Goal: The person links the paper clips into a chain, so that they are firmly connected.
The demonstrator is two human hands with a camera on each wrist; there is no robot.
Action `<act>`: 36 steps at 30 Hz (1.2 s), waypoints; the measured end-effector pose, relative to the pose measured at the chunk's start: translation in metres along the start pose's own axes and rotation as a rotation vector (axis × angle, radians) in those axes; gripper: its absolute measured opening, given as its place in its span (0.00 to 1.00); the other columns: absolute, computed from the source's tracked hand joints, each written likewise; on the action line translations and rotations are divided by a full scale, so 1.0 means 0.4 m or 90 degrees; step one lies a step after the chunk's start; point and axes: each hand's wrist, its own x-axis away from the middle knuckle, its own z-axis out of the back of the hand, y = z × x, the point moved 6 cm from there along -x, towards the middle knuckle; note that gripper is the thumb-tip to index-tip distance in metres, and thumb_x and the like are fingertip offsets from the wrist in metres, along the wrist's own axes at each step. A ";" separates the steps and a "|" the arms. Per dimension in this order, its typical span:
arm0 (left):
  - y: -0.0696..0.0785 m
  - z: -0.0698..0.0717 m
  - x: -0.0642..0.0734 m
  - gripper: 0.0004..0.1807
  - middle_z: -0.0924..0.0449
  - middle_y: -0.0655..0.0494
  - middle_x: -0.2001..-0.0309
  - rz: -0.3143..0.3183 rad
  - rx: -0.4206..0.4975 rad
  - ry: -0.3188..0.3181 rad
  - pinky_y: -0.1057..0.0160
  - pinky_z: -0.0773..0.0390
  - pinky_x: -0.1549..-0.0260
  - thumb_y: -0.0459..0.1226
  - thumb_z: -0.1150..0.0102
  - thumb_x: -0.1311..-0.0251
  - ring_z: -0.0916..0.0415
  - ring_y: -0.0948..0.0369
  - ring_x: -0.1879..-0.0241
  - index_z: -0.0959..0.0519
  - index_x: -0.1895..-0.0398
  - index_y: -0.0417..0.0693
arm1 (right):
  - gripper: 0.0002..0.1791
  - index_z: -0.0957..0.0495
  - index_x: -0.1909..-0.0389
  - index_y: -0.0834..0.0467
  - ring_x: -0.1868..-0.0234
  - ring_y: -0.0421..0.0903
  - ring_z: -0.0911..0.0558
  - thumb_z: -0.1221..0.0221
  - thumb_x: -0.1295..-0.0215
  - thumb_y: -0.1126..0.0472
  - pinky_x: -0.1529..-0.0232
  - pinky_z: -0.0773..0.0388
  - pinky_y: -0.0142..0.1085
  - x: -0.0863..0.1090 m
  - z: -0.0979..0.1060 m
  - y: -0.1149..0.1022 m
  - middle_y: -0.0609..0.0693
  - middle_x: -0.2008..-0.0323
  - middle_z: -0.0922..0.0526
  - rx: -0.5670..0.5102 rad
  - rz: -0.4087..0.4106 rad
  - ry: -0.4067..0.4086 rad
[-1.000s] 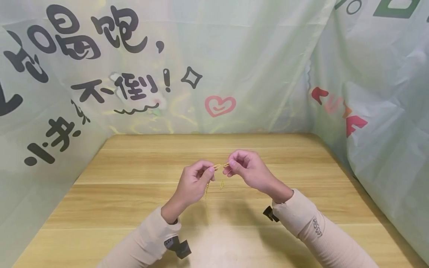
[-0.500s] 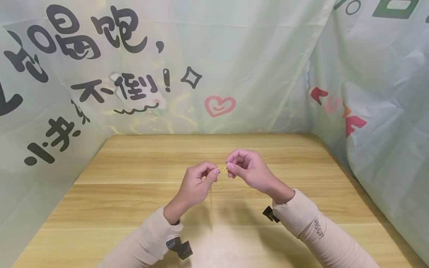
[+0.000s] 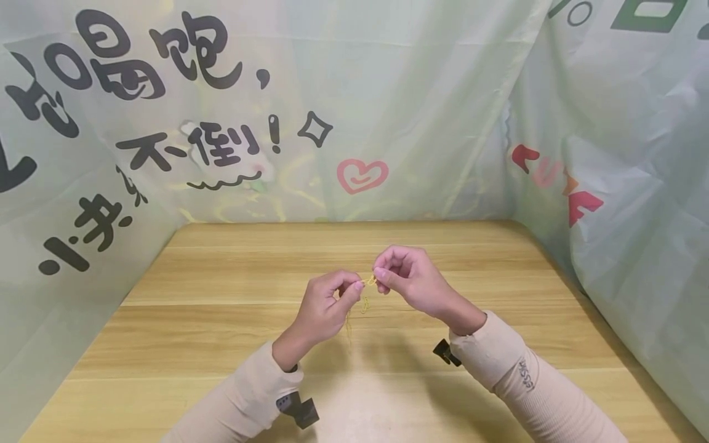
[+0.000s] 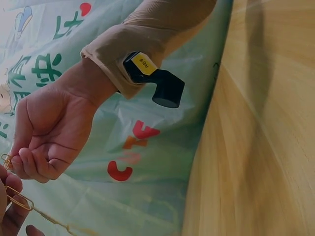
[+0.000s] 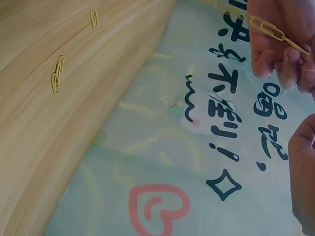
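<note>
My left hand (image 3: 324, 307) pinches a yellow paper clip between thumb and fingers. A chain of linked paper clips (image 5: 268, 29) runs across its palm and dangles below the hand in the head view. Facing it, my right hand (image 3: 412, 280) pinches another yellow paper clip (image 4: 6, 161) at its fingertips. The two pinched clips overlap in the small gap between the hands, above the table; I cannot tell whether they are hooked together. In the left wrist view, a clip of the chain (image 4: 19, 197) lies against the left fingers.
Loose yellow paper clips lie on the wooden table (image 3: 232, 344), a single clip (image 5: 94, 19) and an overlapping pair (image 5: 56, 81) in the right wrist view. Printed cloth (image 3: 432, 111) hangs behind and at both sides. A black camera (image 3: 299, 410) sits on the left wrist.
My left hand has moved slightly right and down, bringing its clip from apart to overlapping the right hand's clip. The chain below it has swung. My right hand has barely moved.
</note>
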 end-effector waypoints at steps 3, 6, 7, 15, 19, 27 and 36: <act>-0.002 0.001 0.002 0.06 0.29 0.57 0.81 -0.005 0.003 0.004 0.65 0.31 0.83 0.25 0.46 0.39 0.34 0.64 0.81 0.23 0.70 0.42 | 0.04 0.28 0.67 0.74 0.76 0.45 0.24 0.47 0.34 0.75 0.70 0.23 0.33 0.001 -0.001 -0.005 0.53 0.78 0.24 -0.002 0.006 -0.005; -0.001 0.002 0.001 0.06 0.29 0.57 0.81 -0.009 0.005 0.005 0.66 0.31 0.83 0.29 0.47 0.35 0.34 0.64 0.81 0.23 0.70 0.42 | 0.04 0.29 0.66 0.76 0.76 0.43 0.24 0.47 0.34 0.76 0.71 0.23 0.33 0.002 -0.003 -0.007 0.53 0.78 0.25 -0.004 0.010 -0.009; 0.000 0.002 0.000 0.07 0.29 0.57 0.81 -0.013 0.003 0.005 0.66 0.32 0.83 0.32 0.48 0.33 0.34 0.64 0.81 0.23 0.70 0.42 | 0.04 0.29 0.66 0.76 0.76 0.43 0.24 0.47 0.34 0.75 0.71 0.24 0.33 0.002 -0.003 -0.007 0.53 0.78 0.25 -0.004 0.010 -0.010; 0.013 0.003 0.001 0.06 0.30 0.58 0.81 -0.057 -0.040 0.014 0.70 0.36 0.83 0.29 0.47 0.37 0.38 0.65 0.82 0.23 0.71 0.42 | 0.02 0.27 0.68 0.72 0.77 0.43 0.25 0.47 0.35 0.76 0.74 0.25 0.32 0.003 -0.005 -0.007 0.52 0.78 0.25 0.002 0.014 -0.013; 0.017 0.002 0.003 0.06 0.29 0.58 0.82 -0.084 -0.069 0.019 0.70 0.34 0.83 0.30 0.48 0.37 0.36 0.65 0.82 0.23 0.71 0.42 | 0.02 0.27 0.68 0.73 0.77 0.42 0.26 0.46 0.36 0.76 0.75 0.26 0.31 0.005 -0.010 -0.005 0.52 0.78 0.25 0.000 0.013 -0.021; 0.013 0.001 0.006 0.15 0.30 0.58 0.82 -0.090 -0.092 0.025 0.70 0.33 0.83 0.38 0.53 0.29 0.35 0.65 0.82 0.23 0.72 0.41 | 0.03 0.30 0.64 0.71 0.76 0.42 0.28 0.47 0.37 0.76 0.73 0.29 0.30 0.006 -0.025 0.003 0.53 0.76 0.27 -0.006 0.002 -0.065; -0.011 0.008 0.015 0.05 0.28 0.58 0.81 -0.030 -0.068 -0.016 0.67 0.31 0.84 0.26 0.45 0.41 0.34 0.65 0.81 0.22 0.71 0.41 | 0.08 0.38 0.59 0.67 0.70 0.46 0.29 0.51 0.36 0.77 0.65 0.27 0.34 0.004 -0.011 0.012 0.54 0.70 0.31 0.009 -0.032 -0.083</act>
